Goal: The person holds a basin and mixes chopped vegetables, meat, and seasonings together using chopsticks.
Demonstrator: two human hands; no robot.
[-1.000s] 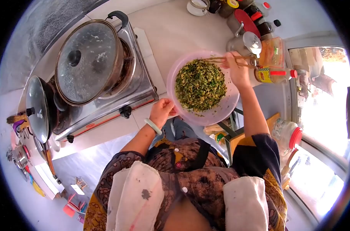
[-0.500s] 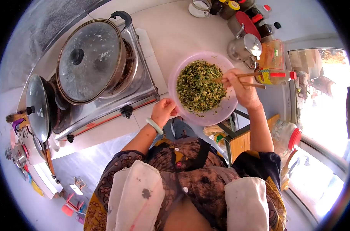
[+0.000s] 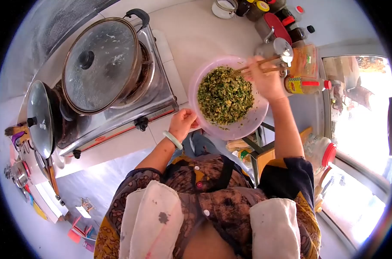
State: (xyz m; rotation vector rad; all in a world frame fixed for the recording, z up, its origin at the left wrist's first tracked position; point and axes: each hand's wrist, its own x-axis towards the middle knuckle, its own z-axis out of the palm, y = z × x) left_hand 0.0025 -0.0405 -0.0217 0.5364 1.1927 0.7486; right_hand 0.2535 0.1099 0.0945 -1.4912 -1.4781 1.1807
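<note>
A pale pink bowl [image 3: 256, 113] on the counter holds a chopped green and yellow mixture [image 3: 225, 96]. My left hand [image 3: 183, 124], with a pale bangle at the wrist, is closed on the bowl's near left rim. Wrapped round a pair of wooden chopsticks [image 3: 265, 64], my right hand [image 3: 266, 82] is over the bowl's right side. The chopstick tips touch the upper right part of the mixture.
Left of the bowl, a gas stove [image 3: 155, 99] bears a large lidded pot [image 3: 102, 64] and a smaller lidded pan [image 3: 41, 118]. A metal pot [image 3: 271, 52], an oil bottle [image 3: 306, 84] and several jars stand at the right. A wooden stool [image 3: 265, 159] is below.
My right hand and the chopsticks have moved first down, then back up along the bowl's right side, and the mixture has shifted a little. My left hand has stayed at the rim.
</note>
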